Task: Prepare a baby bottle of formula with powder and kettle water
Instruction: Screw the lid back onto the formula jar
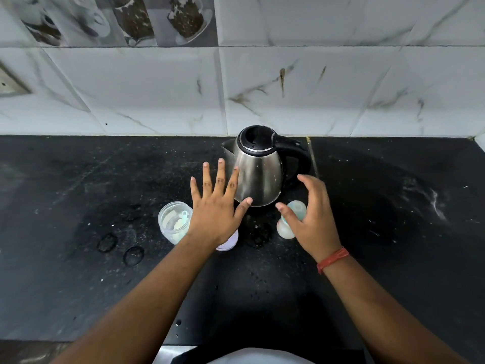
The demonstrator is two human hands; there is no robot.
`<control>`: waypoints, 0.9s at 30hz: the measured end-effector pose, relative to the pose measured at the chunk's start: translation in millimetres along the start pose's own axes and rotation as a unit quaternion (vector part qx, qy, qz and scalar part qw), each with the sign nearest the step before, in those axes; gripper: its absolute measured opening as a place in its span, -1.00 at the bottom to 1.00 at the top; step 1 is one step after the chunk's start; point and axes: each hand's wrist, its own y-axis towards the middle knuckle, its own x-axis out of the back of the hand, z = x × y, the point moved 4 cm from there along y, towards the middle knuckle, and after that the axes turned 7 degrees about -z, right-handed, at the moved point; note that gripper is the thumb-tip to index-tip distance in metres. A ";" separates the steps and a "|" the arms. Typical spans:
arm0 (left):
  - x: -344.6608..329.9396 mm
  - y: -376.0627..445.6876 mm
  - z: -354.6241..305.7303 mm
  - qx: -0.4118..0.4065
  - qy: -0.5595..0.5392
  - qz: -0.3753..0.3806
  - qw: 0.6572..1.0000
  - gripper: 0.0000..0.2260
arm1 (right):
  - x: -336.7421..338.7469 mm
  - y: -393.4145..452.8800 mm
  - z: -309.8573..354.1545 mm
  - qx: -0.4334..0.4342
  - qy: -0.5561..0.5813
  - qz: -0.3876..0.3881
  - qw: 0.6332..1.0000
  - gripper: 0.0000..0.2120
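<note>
A steel kettle is standing at the back of the dark worktop, its black handle pointing right. The left hand is hovering in front of it with fingers straight and spread, holding nothing; it is hiding most of a pale lid below the wrist. Just left of it an open jar is showing a small scoop inside (contents hard to read). The right hand, loosely curled, is covering part of the bottle; whether its grip is touching it, I cannot tell.
</note>
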 end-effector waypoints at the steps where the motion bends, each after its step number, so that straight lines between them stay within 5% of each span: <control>1: 3.8 -0.1 5.3 0.002 0.002 -0.004 1.000 -0.30 | -3.0 2.9 11.9 0.033 -0.004 -0.008 0.999 -0.42; 6: 21.8 -6.2 45.4 0.030 0.017 -0.006 0.999 -0.28 | -40.5 3.6 50.1 0.108 0.016 0.027 0.994 -0.54; 13: 33.8 -36.2 109.7 0.092 -0.008 0.006 0.996 -0.22 | -110.5 -16.0 59.9 0.068 -0.019 0.188 0.980 -0.53; 21: 21.6 -72.1 147.4 0.139 -0.142 0.071 0.977 0.03 | -169.3 -46.3 39.7 0.029 -0.237 0.386 0.891 -0.21; 27: 1.0 -79.7 154.3 0.140 -0.204 0.099 0.964 0.15 | -182.5 -57.0 33.9 0.038 -0.317 0.404 0.857 -0.23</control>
